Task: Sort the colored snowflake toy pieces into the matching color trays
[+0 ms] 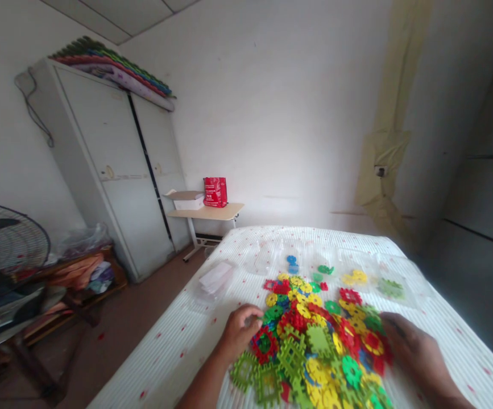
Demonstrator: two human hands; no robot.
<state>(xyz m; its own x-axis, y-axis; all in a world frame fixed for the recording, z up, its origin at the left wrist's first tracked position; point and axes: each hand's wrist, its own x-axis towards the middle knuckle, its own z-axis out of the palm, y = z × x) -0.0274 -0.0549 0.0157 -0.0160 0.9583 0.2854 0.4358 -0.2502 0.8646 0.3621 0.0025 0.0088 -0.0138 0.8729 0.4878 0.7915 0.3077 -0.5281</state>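
A heap of plastic building pieces [314,318] in red, yellow, green and blue lies before me on the covered table. It mixes round notched discs with square interlocking frames. My left hand [241,330] is at the heap's left edge, thumb and forefinger curved apart, close to a dark green disc [273,313] and a red square frame [265,344]. I see nothing held in it. On the opposite side, my right hand [414,349] touches or nearly touches the heap's right edge, near red pieces. Motion smears it, and its fingertips are partly hidden.
Clear plastic containers stand along the far side, with blue discs [292,263], yellow discs [355,277] and light green squares [391,288] in them. A clear container with pale paper [215,278] sits at left. Beyond are a fan [7,244], a cabinet [114,170] and a red bag [215,192].
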